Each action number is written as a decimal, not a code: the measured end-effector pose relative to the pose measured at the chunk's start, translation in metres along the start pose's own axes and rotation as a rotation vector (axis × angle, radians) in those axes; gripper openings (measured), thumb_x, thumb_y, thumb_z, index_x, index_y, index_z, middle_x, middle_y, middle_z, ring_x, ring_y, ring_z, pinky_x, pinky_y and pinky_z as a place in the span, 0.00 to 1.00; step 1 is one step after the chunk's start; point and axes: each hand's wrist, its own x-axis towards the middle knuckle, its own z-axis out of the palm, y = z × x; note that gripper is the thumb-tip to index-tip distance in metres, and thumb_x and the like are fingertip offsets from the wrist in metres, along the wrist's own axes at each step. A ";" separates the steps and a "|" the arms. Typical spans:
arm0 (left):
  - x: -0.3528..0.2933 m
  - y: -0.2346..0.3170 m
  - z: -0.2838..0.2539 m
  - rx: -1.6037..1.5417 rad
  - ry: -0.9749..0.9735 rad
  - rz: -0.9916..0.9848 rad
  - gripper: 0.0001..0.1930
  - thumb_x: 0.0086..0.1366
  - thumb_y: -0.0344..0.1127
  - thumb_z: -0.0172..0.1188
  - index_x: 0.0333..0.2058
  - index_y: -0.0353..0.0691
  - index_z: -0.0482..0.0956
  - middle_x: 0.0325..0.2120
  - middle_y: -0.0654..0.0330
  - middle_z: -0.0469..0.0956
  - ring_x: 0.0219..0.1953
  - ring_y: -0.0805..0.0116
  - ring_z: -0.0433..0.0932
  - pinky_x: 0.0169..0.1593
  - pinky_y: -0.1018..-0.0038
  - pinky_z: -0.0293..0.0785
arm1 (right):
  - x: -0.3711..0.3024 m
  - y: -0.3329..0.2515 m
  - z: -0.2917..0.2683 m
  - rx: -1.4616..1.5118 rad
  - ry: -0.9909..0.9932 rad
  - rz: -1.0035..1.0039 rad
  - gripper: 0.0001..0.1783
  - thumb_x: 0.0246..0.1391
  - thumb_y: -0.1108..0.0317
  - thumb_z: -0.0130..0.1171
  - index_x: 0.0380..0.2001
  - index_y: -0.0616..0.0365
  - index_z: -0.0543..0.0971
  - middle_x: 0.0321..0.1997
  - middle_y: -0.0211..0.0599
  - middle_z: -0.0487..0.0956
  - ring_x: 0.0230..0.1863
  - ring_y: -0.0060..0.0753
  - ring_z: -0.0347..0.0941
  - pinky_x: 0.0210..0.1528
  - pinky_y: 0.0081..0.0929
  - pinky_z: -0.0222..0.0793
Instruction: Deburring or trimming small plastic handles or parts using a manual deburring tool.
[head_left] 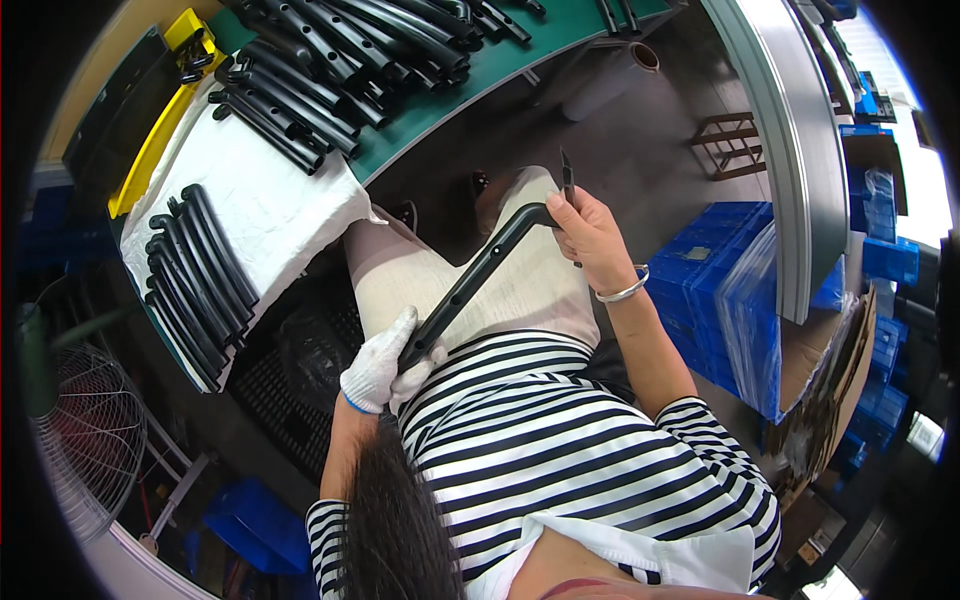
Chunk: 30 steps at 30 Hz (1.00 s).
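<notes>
Across my lap lies a slanted black tube (478,276) with a bent end and small holes along its side. My left hand (376,370), in a white knit glove, is closed around the tube's lower straight end. At the bent end, my bare right hand (596,240) grips a slim knife (568,176), its dark blade pointing up and away. The thumb of that hand presses at the tip of the bend. Similar black tubes (197,270) lie side by side on a white cloth (290,215) to my left.
A heap of black tubes (375,45) covers part of the green table (425,120) ahead. Blue crates (715,300) and a pale upright frame (785,150) stand at right, with a wooden stool (730,145) beyond. A caged fan (85,430) is at left.
</notes>
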 end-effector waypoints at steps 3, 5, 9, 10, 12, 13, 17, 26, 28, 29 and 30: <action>0.003 -0.005 -0.004 0.036 0.029 0.029 0.31 0.74 0.53 0.33 0.30 0.32 0.75 0.06 0.69 0.57 0.06 0.79 0.51 0.11 0.80 0.47 | 0.002 0.001 0.002 -0.107 0.041 -0.053 0.13 0.62 0.57 0.55 0.27 0.49 0.69 0.16 0.11 0.58 0.13 0.05 0.48 0.15 0.11 0.42; 0.002 -0.006 -0.006 0.054 0.052 0.048 0.30 0.74 0.53 0.35 0.31 0.33 0.77 0.07 0.69 0.59 0.07 0.79 0.51 0.11 0.80 0.48 | 0.001 -0.001 0.004 -0.125 0.054 -0.052 0.13 0.62 0.58 0.55 0.26 0.49 0.69 0.16 0.11 0.58 0.13 0.05 0.48 0.15 0.11 0.42; -0.004 0.001 0.002 0.041 -0.017 0.045 0.31 0.74 0.53 0.32 0.35 0.30 0.76 0.07 0.68 0.59 0.07 0.78 0.54 0.12 0.80 0.50 | 0.004 -0.002 0.005 -0.148 0.059 -0.085 0.14 0.62 0.57 0.55 0.25 0.49 0.70 0.15 0.11 0.59 0.13 0.05 0.49 0.14 0.11 0.42; -0.006 0.001 0.003 0.024 -0.036 0.029 0.32 0.74 0.53 0.30 0.36 0.28 0.75 0.07 0.68 0.59 0.07 0.78 0.54 0.11 0.80 0.51 | 0.004 -0.003 0.006 -0.147 0.056 -0.088 0.14 0.62 0.57 0.55 0.25 0.49 0.70 0.15 0.11 0.59 0.13 0.05 0.49 0.14 0.11 0.42; -0.005 -0.002 0.003 -0.060 -0.145 0.046 0.32 0.74 0.53 0.30 0.39 0.27 0.74 0.07 0.67 0.59 0.07 0.78 0.55 0.11 0.80 0.52 | 0.005 -0.004 0.010 -0.159 0.070 -0.087 0.15 0.63 0.56 0.54 0.24 0.49 0.70 0.14 0.11 0.58 0.12 0.05 0.48 0.14 0.12 0.42; -0.003 -0.006 0.001 -0.144 -0.256 0.059 0.32 0.74 0.54 0.30 0.42 0.26 0.73 0.07 0.67 0.58 0.07 0.78 0.56 0.10 0.80 0.53 | 0.006 -0.005 0.011 -0.156 0.063 -0.093 0.15 0.63 0.56 0.54 0.24 0.49 0.70 0.14 0.11 0.58 0.12 0.05 0.48 0.14 0.12 0.42; 0.001 -0.018 0.012 -0.648 -0.607 0.092 0.28 0.74 0.48 0.36 0.52 0.21 0.62 0.17 0.63 0.67 0.08 0.80 0.59 0.09 0.82 0.57 | 0.005 -0.002 0.016 -0.090 0.063 -0.064 0.20 0.65 0.53 0.50 0.20 0.49 0.67 0.12 0.13 0.56 0.11 0.07 0.47 0.13 0.13 0.41; -0.010 -0.015 0.017 -0.429 -0.470 0.135 0.22 0.72 0.48 0.45 0.48 0.30 0.66 0.16 0.67 0.63 0.10 0.81 0.58 0.11 0.82 0.54 | 0.015 -0.004 0.028 0.226 0.007 -0.096 0.21 0.65 0.51 0.49 0.20 0.49 0.65 0.12 0.17 0.59 0.10 0.10 0.49 0.12 0.15 0.42; -0.013 -0.010 0.020 -0.298 -0.354 0.190 0.22 0.71 0.48 0.47 0.47 0.31 0.66 0.16 0.67 0.63 0.11 0.80 0.58 0.12 0.82 0.56 | 0.020 -0.001 0.030 0.246 -0.004 -0.114 0.21 0.63 0.50 0.53 0.22 0.51 0.65 0.15 0.18 0.61 0.12 0.09 0.51 0.13 0.14 0.45; -0.015 -0.007 0.021 -0.260 -0.301 0.216 0.21 0.71 0.48 0.47 0.46 0.33 0.66 0.15 0.67 0.62 0.11 0.80 0.58 0.12 0.82 0.55 | 0.022 -0.001 0.033 0.090 0.032 -0.157 0.21 0.60 0.50 0.57 0.24 0.53 0.66 0.17 0.19 0.62 0.14 0.09 0.54 0.15 0.13 0.48; -0.017 -0.005 0.024 -0.256 -0.298 0.224 0.21 0.71 0.48 0.47 0.46 0.33 0.66 0.15 0.67 0.62 0.11 0.80 0.58 0.12 0.82 0.55 | 0.023 -0.001 0.038 -0.067 0.064 -0.199 0.22 0.57 0.49 0.60 0.27 0.55 0.66 0.20 0.21 0.64 0.17 0.09 0.56 0.18 0.12 0.52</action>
